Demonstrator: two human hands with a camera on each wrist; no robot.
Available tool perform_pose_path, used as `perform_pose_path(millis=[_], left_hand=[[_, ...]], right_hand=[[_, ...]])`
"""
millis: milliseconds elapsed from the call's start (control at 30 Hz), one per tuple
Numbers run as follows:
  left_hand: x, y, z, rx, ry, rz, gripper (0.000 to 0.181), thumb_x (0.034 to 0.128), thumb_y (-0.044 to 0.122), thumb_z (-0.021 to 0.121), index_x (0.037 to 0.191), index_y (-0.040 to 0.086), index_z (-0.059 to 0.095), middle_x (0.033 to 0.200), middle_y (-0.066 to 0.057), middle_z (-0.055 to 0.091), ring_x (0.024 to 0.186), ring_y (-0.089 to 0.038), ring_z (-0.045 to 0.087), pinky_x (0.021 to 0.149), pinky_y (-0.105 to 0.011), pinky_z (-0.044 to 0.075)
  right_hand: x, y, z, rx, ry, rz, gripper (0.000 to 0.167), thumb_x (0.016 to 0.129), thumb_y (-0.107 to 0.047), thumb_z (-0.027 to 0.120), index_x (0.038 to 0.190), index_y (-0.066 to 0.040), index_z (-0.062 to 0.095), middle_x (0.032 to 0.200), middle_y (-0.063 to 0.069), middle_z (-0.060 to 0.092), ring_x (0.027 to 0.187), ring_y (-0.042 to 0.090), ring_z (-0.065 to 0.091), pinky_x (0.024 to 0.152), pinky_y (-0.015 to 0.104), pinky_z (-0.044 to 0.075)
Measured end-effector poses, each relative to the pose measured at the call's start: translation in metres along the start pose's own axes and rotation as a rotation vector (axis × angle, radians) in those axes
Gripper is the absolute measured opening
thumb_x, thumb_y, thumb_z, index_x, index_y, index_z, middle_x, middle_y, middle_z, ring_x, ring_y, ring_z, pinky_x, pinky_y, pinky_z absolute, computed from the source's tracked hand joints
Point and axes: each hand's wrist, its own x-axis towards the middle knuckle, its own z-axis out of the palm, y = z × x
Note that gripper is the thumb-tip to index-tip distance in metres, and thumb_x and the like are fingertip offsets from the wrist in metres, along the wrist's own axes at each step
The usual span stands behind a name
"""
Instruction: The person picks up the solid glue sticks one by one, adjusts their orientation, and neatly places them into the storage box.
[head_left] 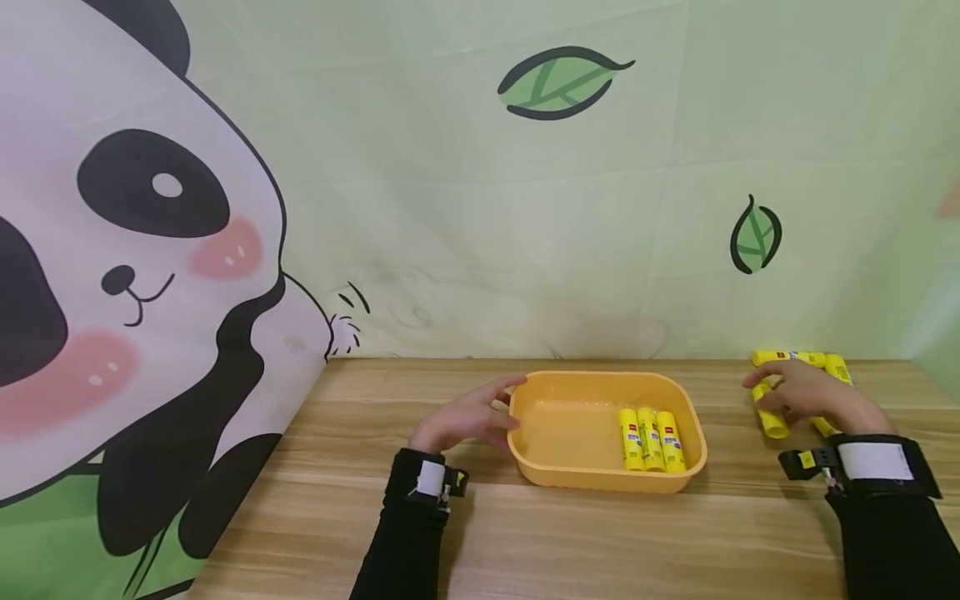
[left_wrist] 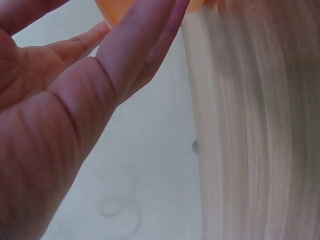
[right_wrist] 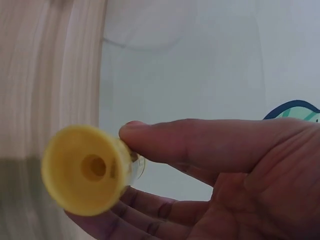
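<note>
The work looks part done. Three yellow sticks lie side by side in the right part of the tray, their lengths running front to back, and the bare tray floor to their left leaves room for more.

A fourth, the held stick, is well to the right of the tray. The right hand grips it, thumb on one side and fingers on the other; the right wrist view shows its hollow round end. Whether it is clear of the surface, I cannot tell.

Outside the tray, the back stick lies crosswise near the wall, and the corner stick lies at its right end, partly hidden by the hand. A yellow end below the hand is probably one more, so at least two, likely three, are left besides the one in the fingers.

The left hand touches the tray's left rim with loosely extended fingers, perhaps to steady it, and holds no stick.
</note>
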Motion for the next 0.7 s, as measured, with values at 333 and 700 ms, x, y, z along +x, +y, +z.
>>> perform_pose_path(millis=[333, 700], left_hand=[[0.0, -0.001, -0.001, -0.003, -0.007, 0.01, 0.075, 0.0974, -0.001, 0.064, 0.163, 0.009, 0.03, 0.15, -0.03, 0.033, 0.108, -0.037, 0.066, 0.09, -0.045, 0.063], [0.0, 0.0, -0.001, 0.018, -0.001, 0.006, 0.074, 0.0979, 0.001, 0.063, 0.164, 0.01, 0.03, 0.15, -0.03, 0.034, 0.109, -0.036, 0.065, 0.089, -0.044, 0.063]], right_hand=[[-0.008, -0.016, 0.002, 0.004, 0.024, -0.079, 0.042, 0.097, -0.004, 0.06, 0.133, 0.016, 0.049, 0.126, 0.041, 0.05, 0.093, 0.031, 0.06, 0.078, 0.041, 0.062], [-0.015, -0.04, 0.004, -0.047, 0.031, -0.124, 0.042, 0.099, -0.006, 0.06, 0.136, 0.012, 0.052, 0.126, 0.037, 0.055, 0.092, 0.029, 0.059, 0.078, 0.038, 0.06]])
